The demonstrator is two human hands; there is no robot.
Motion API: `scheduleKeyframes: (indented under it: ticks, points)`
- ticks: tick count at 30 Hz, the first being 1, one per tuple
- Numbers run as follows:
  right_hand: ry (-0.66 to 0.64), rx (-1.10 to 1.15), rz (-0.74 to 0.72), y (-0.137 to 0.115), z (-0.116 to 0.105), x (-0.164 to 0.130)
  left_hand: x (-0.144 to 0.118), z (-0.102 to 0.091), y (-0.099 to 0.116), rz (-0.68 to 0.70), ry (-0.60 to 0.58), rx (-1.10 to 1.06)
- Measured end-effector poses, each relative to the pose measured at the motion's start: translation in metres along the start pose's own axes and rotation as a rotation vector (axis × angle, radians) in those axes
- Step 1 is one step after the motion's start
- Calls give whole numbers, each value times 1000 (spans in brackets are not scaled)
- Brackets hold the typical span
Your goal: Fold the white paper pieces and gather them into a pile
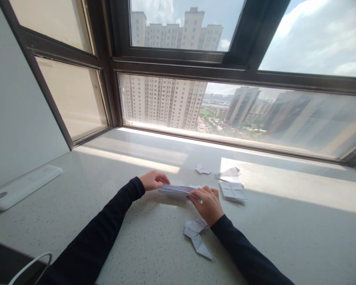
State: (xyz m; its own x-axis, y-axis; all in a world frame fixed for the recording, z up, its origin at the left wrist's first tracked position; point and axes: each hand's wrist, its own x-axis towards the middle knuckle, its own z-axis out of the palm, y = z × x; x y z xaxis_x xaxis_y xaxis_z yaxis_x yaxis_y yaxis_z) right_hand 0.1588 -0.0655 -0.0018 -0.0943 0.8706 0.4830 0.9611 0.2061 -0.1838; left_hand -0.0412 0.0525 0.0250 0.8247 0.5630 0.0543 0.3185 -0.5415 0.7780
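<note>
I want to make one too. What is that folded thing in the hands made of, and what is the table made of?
The folded piece held by the left hand and right hand looks like thin white paper: matte, with sharp creases. The table looks like pale speckled stone or a stone-like composite, smooth with a slight sheen in sunlight.

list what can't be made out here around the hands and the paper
- Left hand: fingertips hidden behind the paper, head view.
- Right hand: palm side turned away; grip unseen.
- Paper: fold shape too small and flat-on to read.
- Folded piece: top tucked under the right wrist.
- Cable: cut off by the bottom edge.
- White device: cut off by the left edge.
</note>
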Motion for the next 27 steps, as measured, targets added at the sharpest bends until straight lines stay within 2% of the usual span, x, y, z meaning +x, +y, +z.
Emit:
scheduleKeyframes:
  ticks: [6, 11, 13, 16, 18, 22, 27]
  points:
    - [-3, -1, 15, -1, 0, 0, 0, 13, 13, 16, 35, 135]
    - [12, 26, 13, 0, 2, -1, 5, 28, 15, 74, 2, 284]
    - [55, 52, 39, 0, 1, -1, 6, 30, 15, 94, 23, 345]
    - [199, 42, 89, 0, -1, 0, 5, 29, 19, 96, 61, 398]
    - [233, 7, 77, 0, -3, 1, 2, 28, 24, 105, 70, 433]
    - [83, -5, -11, -1, -3, 1, -3, 30, 33, 106, 81, 642]
    - [34, 43, -28, -1, 3, -1, 1, 38, 31, 71, 73, 873]
